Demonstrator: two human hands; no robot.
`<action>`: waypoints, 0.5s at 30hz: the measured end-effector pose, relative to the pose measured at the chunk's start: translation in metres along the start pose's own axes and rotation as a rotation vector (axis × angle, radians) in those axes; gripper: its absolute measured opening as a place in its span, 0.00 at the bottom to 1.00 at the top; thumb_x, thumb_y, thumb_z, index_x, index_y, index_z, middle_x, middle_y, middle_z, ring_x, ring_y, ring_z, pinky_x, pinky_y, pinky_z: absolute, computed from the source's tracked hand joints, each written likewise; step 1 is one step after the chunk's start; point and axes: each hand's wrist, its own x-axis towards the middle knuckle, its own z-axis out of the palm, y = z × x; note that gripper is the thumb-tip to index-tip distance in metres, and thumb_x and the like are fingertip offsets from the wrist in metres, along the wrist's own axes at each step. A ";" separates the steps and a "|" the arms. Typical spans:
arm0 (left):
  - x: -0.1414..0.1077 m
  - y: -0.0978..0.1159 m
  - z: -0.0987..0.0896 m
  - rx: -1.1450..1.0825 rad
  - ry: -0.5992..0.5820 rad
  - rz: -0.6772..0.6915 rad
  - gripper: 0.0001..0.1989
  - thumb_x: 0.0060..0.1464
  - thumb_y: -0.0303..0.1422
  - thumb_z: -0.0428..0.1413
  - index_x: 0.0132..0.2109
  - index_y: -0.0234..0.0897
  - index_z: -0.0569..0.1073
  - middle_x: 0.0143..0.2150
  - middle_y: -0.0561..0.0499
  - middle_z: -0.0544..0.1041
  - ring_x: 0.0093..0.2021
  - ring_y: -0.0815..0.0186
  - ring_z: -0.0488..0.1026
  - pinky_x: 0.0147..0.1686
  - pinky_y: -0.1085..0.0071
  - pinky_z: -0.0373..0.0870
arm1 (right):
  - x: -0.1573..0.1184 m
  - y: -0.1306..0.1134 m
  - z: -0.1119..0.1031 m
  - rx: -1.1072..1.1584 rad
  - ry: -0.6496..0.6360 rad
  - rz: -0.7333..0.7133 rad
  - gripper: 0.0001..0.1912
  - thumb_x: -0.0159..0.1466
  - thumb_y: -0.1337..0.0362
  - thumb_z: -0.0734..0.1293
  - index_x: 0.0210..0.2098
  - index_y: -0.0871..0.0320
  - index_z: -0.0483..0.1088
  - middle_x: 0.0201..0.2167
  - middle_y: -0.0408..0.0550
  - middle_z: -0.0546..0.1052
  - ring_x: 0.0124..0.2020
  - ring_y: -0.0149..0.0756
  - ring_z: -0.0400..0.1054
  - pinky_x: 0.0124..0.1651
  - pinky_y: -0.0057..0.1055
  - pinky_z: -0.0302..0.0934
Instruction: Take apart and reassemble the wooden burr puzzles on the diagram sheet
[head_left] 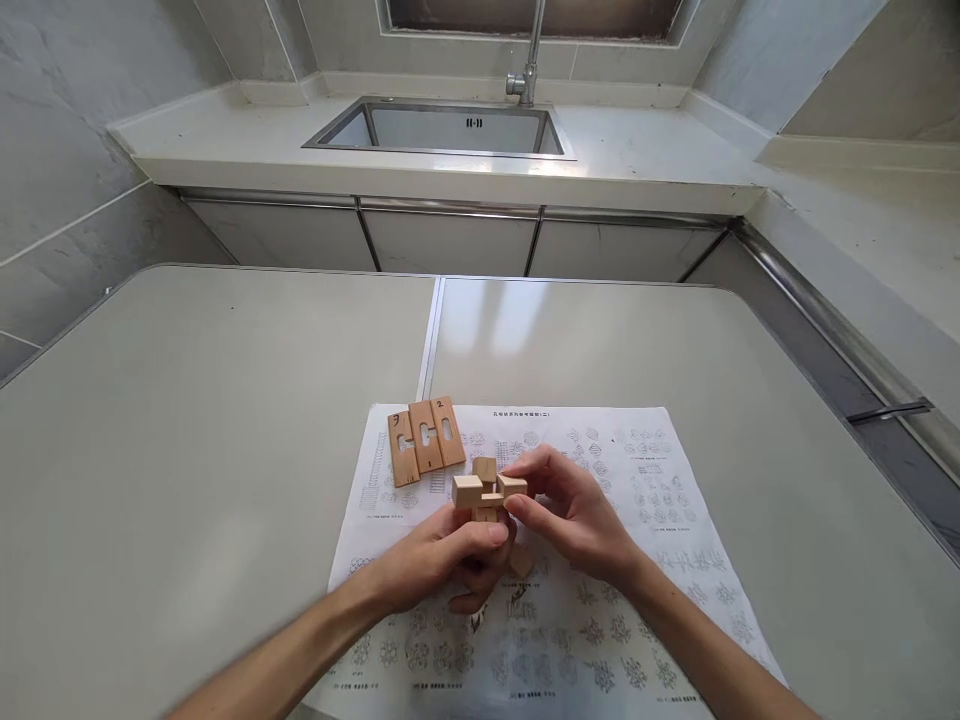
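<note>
At lower centre, the left hand [450, 555] grips wooden blocks [467, 491] while the right hand [570, 512] pinches their right end, seemingly mid-fitting, with careful alignment likely needed next.

The person's two grips are plain bare hands: the left grip [450, 555] near the lower centre of the frame, the right grip [571, 515] just right of centre. Both have slender fingers, and a small thumbnail shows on the left one. Behind narrow, uncovered wrists, the left forearm [304, 640] and the right forearm [694, 625] are slim and smooth in outline, bare all the way to the frame's bottom edge and broadening gently towards it.
</note>
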 end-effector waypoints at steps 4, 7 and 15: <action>0.000 0.000 -0.001 0.024 -0.031 0.012 0.20 0.65 0.43 0.57 0.32 0.40 0.58 0.25 0.61 0.54 0.21 0.75 0.51 0.19 0.75 0.52 | -0.001 0.000 0.003 -0.119 0.039 -0.072 0.09 0.71 0.56 0.72 0.45 0.53 0.72 0.32 0.44 0.77 0.32 0.35 0.73 0.36 0.32 0.69; 0.000 0.002 -0.002 0.054 -0.074 -0.002 0.21 0.67 0.42 0.55 0.30 0.40 0.57 0.25 0.61 0.53 0.21 0.74 0.50 0.19 0.74 0.53 | -0.002 0.002 0.005 -0.156 0.078 -0.107 0.08 0.71 0.57 0.71 0.45 0.53 0.72 0.32 0.44 0.77 0.31 0.35 0.73 0.36 0.33 0.70; 0.001 0.004 0.000 0.038 -0.115 -0.025 0.21 0.65 0.43 0.54 0.26 0.40 0.58 0.21 0.59 0.55 0.21 0.72 0.51 0.19 0.73 0.55 | -0.002 0.001 0.008 -0.219 0.089 -0.154 0.14 0.72 0.60 0.69 0.56 0.52 0.69 0.32 0.41 0.75 0.29 0.32 0.70 0.34 0.31 0.68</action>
